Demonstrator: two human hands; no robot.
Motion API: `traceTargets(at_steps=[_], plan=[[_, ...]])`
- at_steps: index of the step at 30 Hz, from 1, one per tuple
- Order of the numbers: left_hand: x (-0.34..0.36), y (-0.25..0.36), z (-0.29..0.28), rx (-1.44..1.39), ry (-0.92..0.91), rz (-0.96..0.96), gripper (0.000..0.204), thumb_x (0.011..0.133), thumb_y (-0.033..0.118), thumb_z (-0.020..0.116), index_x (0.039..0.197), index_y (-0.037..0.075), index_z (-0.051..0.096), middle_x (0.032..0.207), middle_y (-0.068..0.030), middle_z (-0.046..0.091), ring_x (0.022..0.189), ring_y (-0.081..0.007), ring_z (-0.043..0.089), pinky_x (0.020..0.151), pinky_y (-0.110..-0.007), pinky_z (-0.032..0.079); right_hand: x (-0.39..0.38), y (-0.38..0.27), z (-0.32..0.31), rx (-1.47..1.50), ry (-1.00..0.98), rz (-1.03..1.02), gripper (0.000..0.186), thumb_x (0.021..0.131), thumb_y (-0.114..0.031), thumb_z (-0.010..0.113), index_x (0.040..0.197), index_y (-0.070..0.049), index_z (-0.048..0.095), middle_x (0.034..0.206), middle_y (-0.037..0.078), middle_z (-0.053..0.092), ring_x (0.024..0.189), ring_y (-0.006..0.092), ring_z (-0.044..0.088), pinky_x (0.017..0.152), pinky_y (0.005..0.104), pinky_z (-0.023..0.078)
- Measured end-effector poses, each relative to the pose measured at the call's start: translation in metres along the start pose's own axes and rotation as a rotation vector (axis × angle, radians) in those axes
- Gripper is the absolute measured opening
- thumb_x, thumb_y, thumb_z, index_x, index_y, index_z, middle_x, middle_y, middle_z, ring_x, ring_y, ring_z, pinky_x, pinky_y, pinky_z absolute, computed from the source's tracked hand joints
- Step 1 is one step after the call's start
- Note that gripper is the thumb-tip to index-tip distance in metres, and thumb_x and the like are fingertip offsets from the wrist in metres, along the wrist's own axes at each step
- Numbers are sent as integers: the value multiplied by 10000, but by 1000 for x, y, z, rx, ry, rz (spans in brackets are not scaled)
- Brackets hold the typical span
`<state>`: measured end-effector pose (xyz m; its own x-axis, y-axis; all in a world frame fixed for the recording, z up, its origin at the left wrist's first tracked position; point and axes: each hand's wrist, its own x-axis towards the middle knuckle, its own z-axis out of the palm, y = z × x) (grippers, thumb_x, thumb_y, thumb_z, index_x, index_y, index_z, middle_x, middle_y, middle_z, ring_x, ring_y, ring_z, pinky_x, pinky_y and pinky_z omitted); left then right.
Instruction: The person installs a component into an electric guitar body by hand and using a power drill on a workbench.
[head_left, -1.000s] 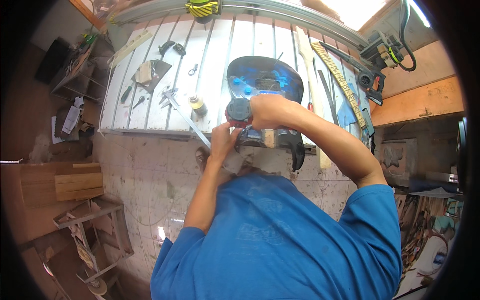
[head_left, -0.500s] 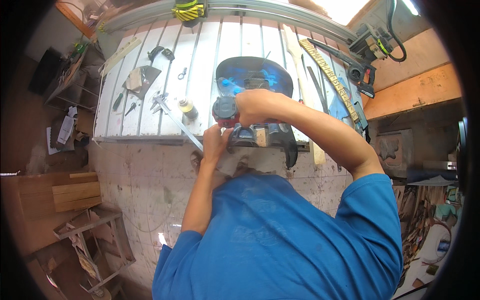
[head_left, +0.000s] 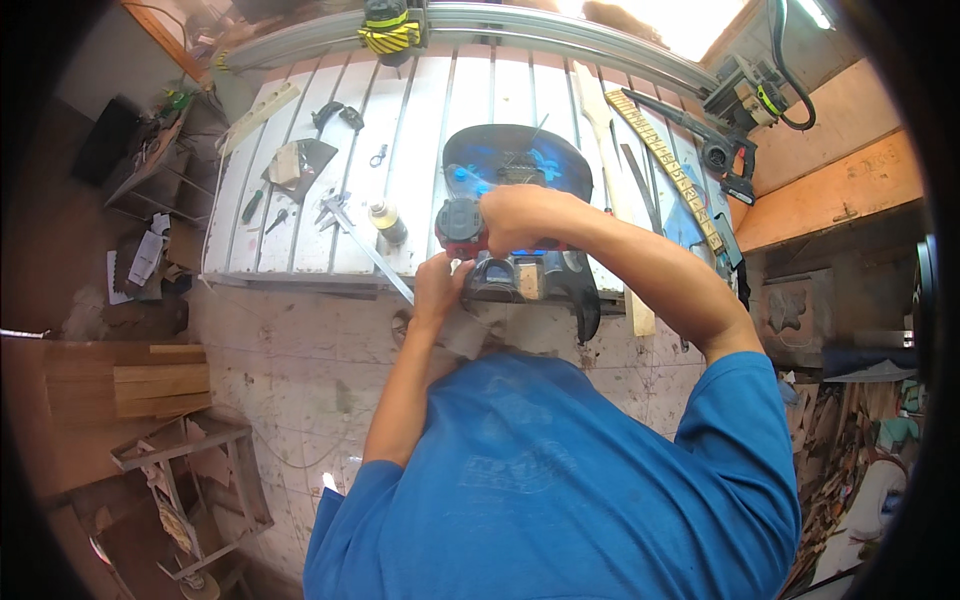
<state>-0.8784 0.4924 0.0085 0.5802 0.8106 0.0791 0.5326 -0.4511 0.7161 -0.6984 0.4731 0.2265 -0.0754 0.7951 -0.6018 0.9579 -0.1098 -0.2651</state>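
A dark guitar body (head_left: 480, 147) with blue patches lies at the table's near edge, one curved horn jutting over the edge. My right hand (head_left: 530, 214) is wrapped round a red and grey power tool (head_left: 459, 218), probably a drill, above the body's near part; its tip is hidden. At the near left of the tool, my left hand (head_left: 436, 285) is closed with its fingertips pressed together by the body's edge. What they pinch, if anything, is hidden. A light wood block (head_left: 529, 281) shows in the near part of the body.
Left of the guitar body are a small bottle (head_left: 387, 222), a caliper (head_left: 362, 245), a screwdriver (head_left: 252, 207) and a dark plate (head_left: 312, 165). To the right lie a wooden neck piece (head_left: 597, 115), a yellow slotted strip (head_left: 665, 160) and a cordless blower (head_left: 718, 155). A machine rail (head_left: 520, 24) spans the back.
The whole view has shifted slightly, so the table sits a little lower and further right. Both hands and the power tool keep about the same place against the guitar body.
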Motion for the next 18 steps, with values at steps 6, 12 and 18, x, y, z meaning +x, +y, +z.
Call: traceTargets(at_steps=[6,12,18], plan=[[0,0,5,-66,-39,9,253,939,182,724,1036,-1,578,826,-282,680,833,-489,670,703,-557,504,-1,18,10,77,7,15,349,697,-228,780,894,59,772,833,226,748,816,356,755,735,438,606],[-4,-10,14,-235,86,-58,221,1018,222,583,1057,12,529,842,-307,681,836,-516,669,733,-573,505,-40,29,16,286,169,-25,400,670,-233,787,950,49,735,804,210,730,783,350,730,737,424,571],[-15,-32,-21,-1672,11,-613,96,948,153,496,874,101,525,654,23,422,529,-108,421,399,-208,261,-55,46,50,461,187,-148,487,687,-243,790,1110,-15,715,929,177,738,868,290,711,823,387,547]])
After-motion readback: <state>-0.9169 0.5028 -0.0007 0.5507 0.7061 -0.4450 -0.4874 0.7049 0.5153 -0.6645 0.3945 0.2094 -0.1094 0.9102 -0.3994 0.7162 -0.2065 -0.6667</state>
